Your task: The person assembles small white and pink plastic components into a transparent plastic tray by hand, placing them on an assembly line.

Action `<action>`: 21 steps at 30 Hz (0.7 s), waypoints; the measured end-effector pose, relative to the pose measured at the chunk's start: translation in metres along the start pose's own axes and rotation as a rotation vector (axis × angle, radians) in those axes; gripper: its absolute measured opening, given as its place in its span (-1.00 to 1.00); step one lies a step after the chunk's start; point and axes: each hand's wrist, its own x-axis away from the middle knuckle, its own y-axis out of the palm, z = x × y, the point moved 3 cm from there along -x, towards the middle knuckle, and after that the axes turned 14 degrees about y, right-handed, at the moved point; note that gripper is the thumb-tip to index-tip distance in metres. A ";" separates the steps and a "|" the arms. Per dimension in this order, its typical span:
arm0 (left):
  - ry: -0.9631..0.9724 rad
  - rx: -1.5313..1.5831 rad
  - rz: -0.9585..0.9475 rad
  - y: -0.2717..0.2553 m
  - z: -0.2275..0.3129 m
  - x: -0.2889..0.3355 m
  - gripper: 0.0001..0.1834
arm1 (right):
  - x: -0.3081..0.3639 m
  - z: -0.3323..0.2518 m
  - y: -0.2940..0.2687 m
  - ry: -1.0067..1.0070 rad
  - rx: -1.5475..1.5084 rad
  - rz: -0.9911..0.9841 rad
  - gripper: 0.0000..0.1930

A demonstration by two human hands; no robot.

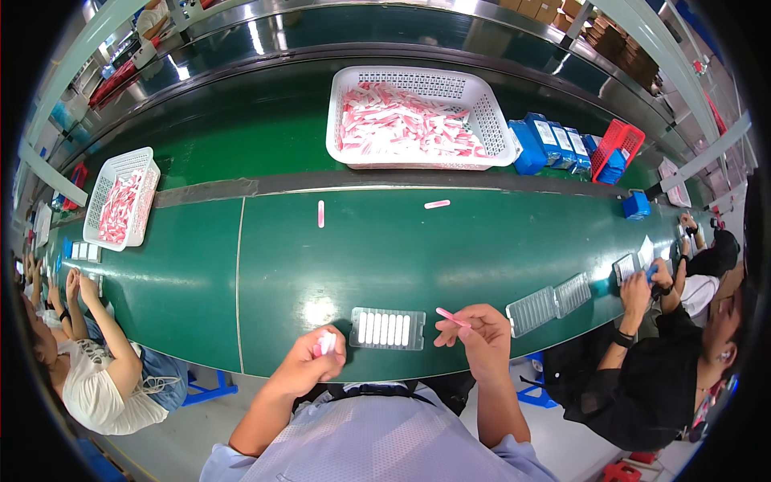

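Note:
My left hand [317, 356] is closed around a few small white-and-pink sticks [326, 344]. In my right hand [480, 333] a pink-and-white flat stick [453, 317] is pinched between thumb and fingers, its far end pointing up and left. Between both hands a clear plastic tray [418, 330] lies on the green table, holding a row of several white sticks [383, 328] side by side. Farther off, two loose pink sticks lie apart on the table, one upright in the view [321, 214] and one nearly level [437, 204].
A large white basket [486, 120] heaped with pink-and-white sticks stands beyond a dark ledge. Blue packs [546, 140] and a red basket [622, 145] are beside it. Clear trays [532, 312] lie right. A smaller white basket [144, 205] stands left. Co-workers sit on both sides.

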 end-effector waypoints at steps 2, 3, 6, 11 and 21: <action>0.105 -0.017 0.024 0.000 0.006 -0.005 -0.75 | 0.000 0.001 -0.003 -0.011 -0.004 -0.008 -0.82; 0.104 -0.019 0.024 -0.003 0.007 -0.005 -0.75 | 0.001 0.002 -0.003 -0.022 -0.007 -0.017 -0.81; 0.078 0.010 0.013 -0.007 0.012 -0.005 -0.54 | 0.002 0.001 -0.001 0.003 0.027 0.028 -0.78; 0.090 -0.059 0.059 -0.008 0.007 -0.004 -0.51 | 0.006 -0.001 0.004 -0.012 0.267 0.174 -0.81; -0.046 0.246 -0.162 0.003 -0.007 0.024 -0.51 | 0.008 -0.001 0.011 -0.276 0.837 0.314 -0.86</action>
